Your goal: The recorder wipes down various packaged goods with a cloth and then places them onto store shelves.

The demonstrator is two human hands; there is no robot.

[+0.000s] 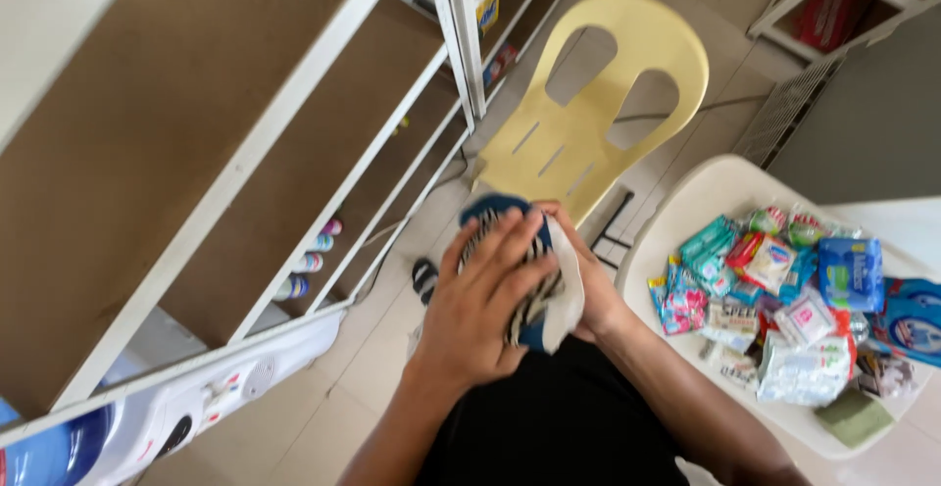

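A blue, white and dark striped cloth (551, 300) is bunched between my two hands at the centre of the head view. My left hand (480, 300) lies flat over its top with fingers spread. Beneath and behind it, my right hand (593, 295) cups the cloth, mostly hidden. Both hands hover over my lap, in front of a pale yellow plastic chair (588, 104).
White metal shelves with brown boards (245, 163) fill the left, with small bottles (309, 263) low down. A white round table (706, 192) at the right carries several coloured sachets and packets (784, 300). A white appliance (196, 398) sits at lower left.
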